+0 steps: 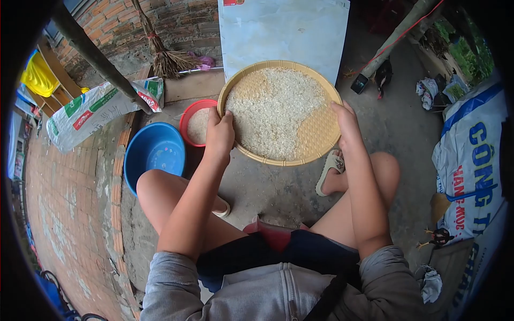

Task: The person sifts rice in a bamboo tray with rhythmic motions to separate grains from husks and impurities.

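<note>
A round woven bamboo winnowing tray (321, 134) is held out over the ground in front of my knees. White rice grains (273, 109) cover most of it, leaving the weave bare at the lower right and in a patch at the upper left. My left hand (219, 132) grips the tray's left rim, thumb on top. On the opposite side my right hand (347, 124) is closed round the right rim; its fingers under the tray are hidden. Just left of my left hand stands a red basin (184, 125) with grain in it. Beside that is a blue basin (155, 152).
A straw broom (168, 61) leans on the brick wall behind. A white panel (284, 37) stands beyond the tray. Wooden poles (96, 56) rise at both sides. Chickens (383, 75) are on the right, near large printed sacks (466, 160). Another printed sack (101, 112) lies left.
</note>
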Demonstrator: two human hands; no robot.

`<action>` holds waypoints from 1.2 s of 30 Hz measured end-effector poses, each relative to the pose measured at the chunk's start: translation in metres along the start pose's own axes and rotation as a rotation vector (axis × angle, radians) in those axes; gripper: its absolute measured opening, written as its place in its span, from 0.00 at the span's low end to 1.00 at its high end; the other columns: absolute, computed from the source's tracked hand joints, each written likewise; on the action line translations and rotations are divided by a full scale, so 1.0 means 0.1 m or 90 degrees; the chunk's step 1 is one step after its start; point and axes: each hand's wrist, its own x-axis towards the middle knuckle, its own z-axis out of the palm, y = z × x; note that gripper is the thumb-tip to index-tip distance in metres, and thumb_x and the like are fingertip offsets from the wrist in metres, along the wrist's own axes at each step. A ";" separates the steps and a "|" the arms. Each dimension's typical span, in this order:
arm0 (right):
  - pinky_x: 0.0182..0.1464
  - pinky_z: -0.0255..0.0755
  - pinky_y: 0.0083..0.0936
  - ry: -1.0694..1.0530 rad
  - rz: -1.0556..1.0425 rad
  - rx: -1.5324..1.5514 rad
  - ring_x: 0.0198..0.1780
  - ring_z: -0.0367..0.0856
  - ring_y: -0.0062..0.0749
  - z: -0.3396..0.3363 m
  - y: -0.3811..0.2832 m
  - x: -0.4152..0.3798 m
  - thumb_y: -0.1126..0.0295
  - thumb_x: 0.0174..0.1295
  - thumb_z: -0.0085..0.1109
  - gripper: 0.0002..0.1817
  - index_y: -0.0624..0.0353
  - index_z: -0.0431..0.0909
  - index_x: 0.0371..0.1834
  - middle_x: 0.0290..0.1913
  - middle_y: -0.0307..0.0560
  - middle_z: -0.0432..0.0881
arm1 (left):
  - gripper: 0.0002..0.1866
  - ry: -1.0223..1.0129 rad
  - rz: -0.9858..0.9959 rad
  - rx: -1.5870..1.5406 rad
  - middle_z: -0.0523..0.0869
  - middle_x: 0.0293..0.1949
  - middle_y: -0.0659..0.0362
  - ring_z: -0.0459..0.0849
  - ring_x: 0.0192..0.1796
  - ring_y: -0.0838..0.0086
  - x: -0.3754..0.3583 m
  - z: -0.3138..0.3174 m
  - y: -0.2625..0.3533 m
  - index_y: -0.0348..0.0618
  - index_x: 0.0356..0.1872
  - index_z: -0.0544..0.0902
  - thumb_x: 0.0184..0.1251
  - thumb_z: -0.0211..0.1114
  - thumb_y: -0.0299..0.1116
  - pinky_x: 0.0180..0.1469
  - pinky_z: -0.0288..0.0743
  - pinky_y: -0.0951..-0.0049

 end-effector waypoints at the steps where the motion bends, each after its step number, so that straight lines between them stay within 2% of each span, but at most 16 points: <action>1: 0.52 0.69 0.27 -0.010 0.003 0.004 0.49 0.77 0.30 -0.02 -0.02 0.02 0.70 0.67 0.45 0.14 0.64 0.70 0.53 0.48 0.47 0.78 | 0.13 -0.032 -0.056 -0.020 0.79 0.35 0.60 0.75 0.34 0.79 -0.03 -0.03 0.10 0.37 0.51 0.73 0.69 0.51 0.31 0.38 0.68 0.78; 2: 0.52 0.70 0.27 -0.022 0.005 0.006 0.49 0.78 0.30 -0.04 -0.04 0.03 0.70 0.67 0.45 0.15 0.64 0.70 0.53 0.48 0.47 0.78 | 0.13 -0.062 -0.112 -0.042 0.79 0.35 0.60 0.75 0.33 0.79 -0.04 -0.04 0.17 0.38 0.51 0.73 0.69 0.51 0.31 0.37 0.69 0.78; 4: 0.55 0.67 0.27 0.046 -0.041 -0.070 0.51 0.76 0.30 0.15 0.00 -0.14 0.70 0.67 0.43 0.16 0.63 0.68 0.55 0.50 0.48 0.77 | 0.14 -0.076 -0.048 -0.099 0.79 0.35 0.59 0.76 0.33 0.78 0.25 -0.14 0.01 0.37 0.52 0.72 0.69 0.51 0.31 0.37 0.71 0.77; 6: 0.55 0.66 0.27 0.066 -0.109 -0.145 0.52 0.75 0.30 0.26 0.17 -0.26 0.70 0.67 0.43 0.16 0.62 0.68 0.56 0.51 0.48 0.76 | 0.15 -0.076 -0.091 -0.183 0.80 0.36 0.58 0.80 0.34 0.76 0.38 -0.23 0.03 0.36 0.54 0.72 0.69 0.50 0.29 0.39 0.76 0.74; 13: 0.51 0.69 0.26 -0.022 0.011 -0.009 0.48 0.77 0.29 -0.06 0.12 0.19 0.70 0.66 0.46 0.15 0.65 0.70 0.53 0.46 0.46 0.78 | 0.15 -0.005 -0.062 -0.044 0.78 0.36 0.59 0.74 0.35 0.77 -0.06 0.00 0.13 0.38 0.52 0.72 0.68 0.53 0.31 0.40 0.68 0.77; 14: 0.50 0.69 0.26 -0.016 -0.010 -0.028 0.48 0.77 0.29 -0.05 0.15 0.20 0.69 0.66 0.46 0.15 0.65 0.70 0.52 0.46 0.47 0.78 | 0.15 -0.033 -0.093 -0.043 0.78 0.37 0.59 0.74 0.35 0.77 -0.08 -0.02 0.19 0.38 0.53 0.71 0.68 0.53 0.31 0.41 0.68 0.77; 16: 0.50 0.69 0.26 0.032 -0.046 -0.081 0.47 0.77 0.29 0.13 0.18 0.06 0.69 0.67 0.46 0.14 0.65 0.70 0.51 0.45 0.47 0.78 | 0.13 -0.019 0.017 -0.071 0.79 0.37 0.54 0.77 0.36 0.74 0.21 -0.13 0.02 0.34 0.51 0.71 0.69 0.50 0.30 0.41 0.71 0.74; 18: 0.53 0.68 0.25 0.085 -0.124 -0.156 0.50 0.77 0.29 0.30 0.35 -0.10 0.70 0.68 0.46 0.16 0.64 0.69 0.56 0.48 0.47 0.78 | 0.13 -0.040 -0.044 -0.158 0.80 0.36 0.55 0.77 0.34 0.75 0.43 -0.28 -0.04 0.35 0.50 0.73 0.69 0.50 0.30 0.40 0.71 0.74; 20: 0.55 0.66 0.26 0.070 -0.110 -0.177 0.51 0.76 0.28 0.31 0.29 -0.17 0.69 0.68 0.45 0.16 0.63 0.69 0.57 0.49 0.46 0.78 | 0.15 -0.070 -0.064 -0.130 0.80 0.36 0.58 0.78 0.34 0.77 0.48 -0.34 -0.06 0.36 0.55 0.72 0.70 0.50 0.30 0.38 0.73 0.76; 23: 0.51 0.71 0.27 0.003 -0.005 -0.056 0.48 0.79 0.30 0.01 0.18 0.12 0.70 0.67 0.46 0.16 0.63 0.70 0.56 0.47 0.46 0.79 | 0.12 0.008 -0.042 -0.061 0.77 0.32 0.61 0.72 0.29 0.79 0.08 -0.10 0.00 0.37 0.49 0.73 0.69 0.52 0.31 0.32 0.67 0.78; 28: 0.50 0.72 0.28 0.003 -0.003 -0.042 0.47 0.80 0.31 0.13 0.11 -0.01 0.70 0.67 0.47 0.15 0.63 0.70 0.55 0.47 0.47 0.79 | 0.14 -0.029 0.005 -0.071 0.79 0.35 0.59 0.75 0.34 0.77 0.22 -0.13 0.00 0.37 0.52 0.72 0.68 0.51 0.30 0.37 0.71 0.75; 30: 0.50 0.72 0.28 0.080 -0.127 -0.152 0.47 0.80 0.32 0.27 0.28 -0.14 0.70 0.66 0.47 0.15 0.64 0.70 0.54 0.47 0.48 0.80 | 0.17 -0.077 -0.087 -0.169 0.81 0.41 0.52 0.79 0.40 0.73 0.38 -0.29 0.05 0.33 0.55 0.70 0.69 0.49 0.29 0.44 0.73 0.74; 32: 0.51 0.72 0.27 0.062 -0.126 -0.146 0.47 0.80 0.32 0.27 0.19 -0.17 0.70 0.66 0.47 0.15 0.64 0.69 0.54 0.47 0.49 0.80 | 0.16 -0.080 -0.111 -0.154 0.81 0.41 0.52 0.79 0.42 0.73 0.38 -0.30 0.06 0.33 0.55 0.71 0.69 0.49 0.29 0.45 0.72 0.73; 34: 0.52 0.72 0.29 0.013 -0.005 -0.032 0.48 0.80 0.33 0.12 0.00 -0.03 0.70 0.67 0.46 0.17 0.64 0.68 0.57 0.48 0.51 0.79 | 0.17 -0.036 -0.019 -0.069 0.79 0.42 0.51 0.78 0.43 0.72 0.20 -0.12 0.01 0.33 0.55 0.69 0.68 0.50 0.30 0.46 0.71 0.74; 35: 0.55 0.73 0.32 -0.025 0.038 0.006 0.51 0.80 0.38 0.05 -0.10 0.02 0.70 0.66 0.46 0.18 0.64 0.67 0.58 0.50 0.53 0.79 | 0.16 0.006 -0.032 -0.016 0.81 0.40 0.56 0.79 0.39 0.76 0.05 0.00 0.02 0.38 0.54 0.72 0.68 0.54 0.31 0.43 0.71 0.78; 36: 0.58 0.72 0.39 -0.078 0.059 0.052 0.53 0.79 0.44 -0.03 -0.13 0.11 0.69 0.66 0.47 0.19 0.64 0.66 0.58 0.51 0.54 0.79 | 0.22 -0.029 -0.078 -0.032 0.80 0.45 0.54 0.76 0.46 0.75 0.00 0.05 -0.01 0.41 0.61 0.68 0.66 0.57 0.33 0.51 0.66 0.77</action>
